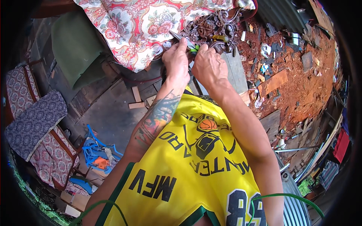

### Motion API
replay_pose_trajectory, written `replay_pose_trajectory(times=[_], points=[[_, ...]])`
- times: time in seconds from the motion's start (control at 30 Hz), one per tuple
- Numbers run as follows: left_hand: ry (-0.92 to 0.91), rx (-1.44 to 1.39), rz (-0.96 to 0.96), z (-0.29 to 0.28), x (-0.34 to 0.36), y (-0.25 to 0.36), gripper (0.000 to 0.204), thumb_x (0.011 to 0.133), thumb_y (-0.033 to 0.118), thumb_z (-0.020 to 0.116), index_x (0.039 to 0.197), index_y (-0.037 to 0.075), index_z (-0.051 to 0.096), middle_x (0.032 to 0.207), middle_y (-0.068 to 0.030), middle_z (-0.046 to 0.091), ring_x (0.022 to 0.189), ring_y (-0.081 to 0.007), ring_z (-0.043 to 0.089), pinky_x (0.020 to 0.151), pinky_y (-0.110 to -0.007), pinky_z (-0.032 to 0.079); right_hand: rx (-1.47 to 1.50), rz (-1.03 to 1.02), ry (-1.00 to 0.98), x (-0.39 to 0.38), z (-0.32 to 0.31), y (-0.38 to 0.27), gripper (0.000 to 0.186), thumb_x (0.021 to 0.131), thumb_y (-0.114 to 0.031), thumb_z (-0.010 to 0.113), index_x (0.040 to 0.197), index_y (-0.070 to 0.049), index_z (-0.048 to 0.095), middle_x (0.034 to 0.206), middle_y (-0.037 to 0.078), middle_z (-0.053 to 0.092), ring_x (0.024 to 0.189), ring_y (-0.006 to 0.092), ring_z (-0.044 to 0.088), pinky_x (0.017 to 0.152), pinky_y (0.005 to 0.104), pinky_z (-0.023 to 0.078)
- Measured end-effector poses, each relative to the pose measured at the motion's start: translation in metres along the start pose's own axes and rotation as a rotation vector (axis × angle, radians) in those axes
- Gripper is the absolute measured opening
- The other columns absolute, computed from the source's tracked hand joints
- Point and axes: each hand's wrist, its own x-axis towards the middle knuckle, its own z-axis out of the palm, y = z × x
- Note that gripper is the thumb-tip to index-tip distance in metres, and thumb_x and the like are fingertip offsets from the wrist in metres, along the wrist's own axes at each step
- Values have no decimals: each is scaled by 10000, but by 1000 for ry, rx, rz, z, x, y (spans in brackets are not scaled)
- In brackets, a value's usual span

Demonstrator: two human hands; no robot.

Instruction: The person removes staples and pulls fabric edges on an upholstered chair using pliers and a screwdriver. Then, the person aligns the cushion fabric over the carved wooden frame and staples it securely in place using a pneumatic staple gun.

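A floral red-and-cream fabric [145,28] drapes over a piece of furniture in front of me. At its near right edge my left hand [176,62] is closed, its thumb up, apparently pinching the cloth; its fingertips are partly hidden. My right hand [209,67], close beside it, is curled around the green handle of what look like scissors [176,36]. Their grey pointed blade rises past my left thumb over the fabric. Just beyond my hands is dark carved woodwork [205,30], with a yellow-handled tool [220,38] lying on it.
A green curved panel [73,47] stands at the left. Patterned cushioned furniture [36,124] and a blue plastic item [94,150] lie lower left. Wood offcuts [136,98] rest on the plank floor. Scraps litter the reddish ground [298,86] on the right, near corrugated metal [294,199].
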Motion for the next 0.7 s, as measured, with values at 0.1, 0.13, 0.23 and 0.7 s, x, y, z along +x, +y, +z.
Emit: replay_pose_trajectory(times=[0.1, 0.13, 0.23, 0.7], points=[[-16, -17, -59, 0, -6, 10, 233, 1082, 196, 621, 1067, -23, 698, 907, -75, 715, 776, -169, 683, 709, -307, 559, 165, 4, -62, 3, -13, 9, 353, 882, -251, 669, 1081, 35, 616, 1069, 290, 724, 991, 407, 747, 907, 444, 602], [-51, 1, -52, -2, -5, 12, 231, 1084, 196, 619, 1068, -22, 694, 910, -75, 714, 774, -167, 685, 704, -307, 557, 224, -34, -86, 3, -16, 13, 366, 902, -285, 663, 1070, 35, 607, 1065, 313, 716, 999, 440, 730, 904, 485, 584], [-45, 26, -48, -5, -3, 12, 225, 1088, 200, 614, 1074, -13, 685, 915, -67, 711, 774, -161, 685, 706, -299, 557, 316, -71, -175, 17, -32, 32, 465, 890, -406, 739, 1019, 27, 628, 991, 269, 734, 942, 404, 738, 876, 490, 571], [-7, 271, -146, -2, -12, 24, 324, 1077, 295, 637, 1234, 11, 640, 1150, -110, 722, 1007, -157, 707, 842, -275, 577, 2530, 367, -1790, 40, 51, 78, 717, 1094, -509, 453, 1443, 116, 492, 1136, 307, 683, 907, 407, 731, 652, 449, 656]])
